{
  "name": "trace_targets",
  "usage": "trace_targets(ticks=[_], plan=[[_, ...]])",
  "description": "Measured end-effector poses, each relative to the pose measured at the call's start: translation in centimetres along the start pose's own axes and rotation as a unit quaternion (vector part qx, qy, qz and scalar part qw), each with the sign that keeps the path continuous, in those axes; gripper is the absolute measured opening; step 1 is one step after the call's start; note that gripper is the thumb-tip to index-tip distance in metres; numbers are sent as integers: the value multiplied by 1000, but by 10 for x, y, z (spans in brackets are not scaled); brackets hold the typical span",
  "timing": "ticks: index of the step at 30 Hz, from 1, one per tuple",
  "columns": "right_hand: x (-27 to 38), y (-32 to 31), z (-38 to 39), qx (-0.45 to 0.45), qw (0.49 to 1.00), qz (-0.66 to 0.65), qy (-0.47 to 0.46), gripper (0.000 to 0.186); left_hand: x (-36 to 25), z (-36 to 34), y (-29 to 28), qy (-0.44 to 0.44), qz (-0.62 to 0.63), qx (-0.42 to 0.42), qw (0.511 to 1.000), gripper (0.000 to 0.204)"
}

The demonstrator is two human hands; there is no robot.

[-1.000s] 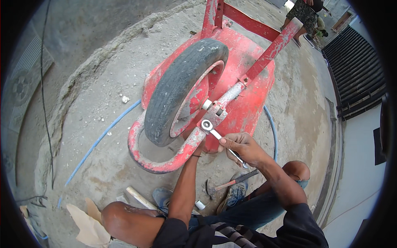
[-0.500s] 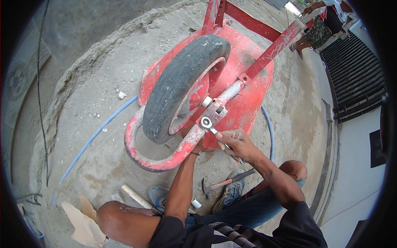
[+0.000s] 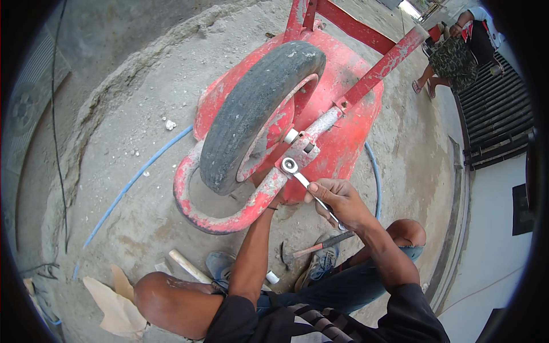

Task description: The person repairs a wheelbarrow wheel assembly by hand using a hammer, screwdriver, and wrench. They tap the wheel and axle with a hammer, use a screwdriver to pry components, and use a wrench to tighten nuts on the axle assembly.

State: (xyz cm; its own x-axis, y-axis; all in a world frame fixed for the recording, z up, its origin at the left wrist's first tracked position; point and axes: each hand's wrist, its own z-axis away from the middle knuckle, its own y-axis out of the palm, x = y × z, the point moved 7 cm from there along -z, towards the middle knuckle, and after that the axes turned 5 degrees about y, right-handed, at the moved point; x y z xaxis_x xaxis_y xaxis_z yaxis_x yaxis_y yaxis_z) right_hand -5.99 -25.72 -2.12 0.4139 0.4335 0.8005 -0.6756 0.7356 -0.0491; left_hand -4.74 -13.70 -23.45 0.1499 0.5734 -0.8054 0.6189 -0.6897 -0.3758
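An overturned red wheelbarrow (image 3: 343, 143) lies before me, its paint worn, with a black tire (image 3: 260, 114) on top. My right hand (image 3: 340, 203) grips a shiny combination wrench (image 3: 303, 180), thumb along the shank. The wrench's ring end sits over a bolt at the bracket (image 3: 297, 153) beside the wheel, on the curved tube frame (image 3: 229, 220). My left hand (image 3: 277, 197) reaches under that tube; its fingers are hidden behind the frame, so what it touches does not show.
Between my feet lies a hammer (image 3: 320, 246). A pale wooden stick (image 3: 189, 266), a small white cylinder (image 3: 272, 277) and torn cardboard (image 3: 114, 306) are close by. A blue hose (image 3: 137, 177) runs under the wheelbarrow. Another person (image 3: 457, 57) stands at far right by a black gate (image 3: 500, 114).
My right hand and the wrench handle have swung slightly down and right, ring end still on the bolt. The view has shifted a little. The person at far right has moved.
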Motion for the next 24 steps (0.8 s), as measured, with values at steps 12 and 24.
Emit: trace_targets(ticks=[12,24], plan=[[-10,-12,-32,140,990,18,4,37,-4,-3,7,43,-29,-32,998,12],[-12,-21,-26,99,994,29,-19,40,-2,-1,17,18,-33,-26,999,18]])
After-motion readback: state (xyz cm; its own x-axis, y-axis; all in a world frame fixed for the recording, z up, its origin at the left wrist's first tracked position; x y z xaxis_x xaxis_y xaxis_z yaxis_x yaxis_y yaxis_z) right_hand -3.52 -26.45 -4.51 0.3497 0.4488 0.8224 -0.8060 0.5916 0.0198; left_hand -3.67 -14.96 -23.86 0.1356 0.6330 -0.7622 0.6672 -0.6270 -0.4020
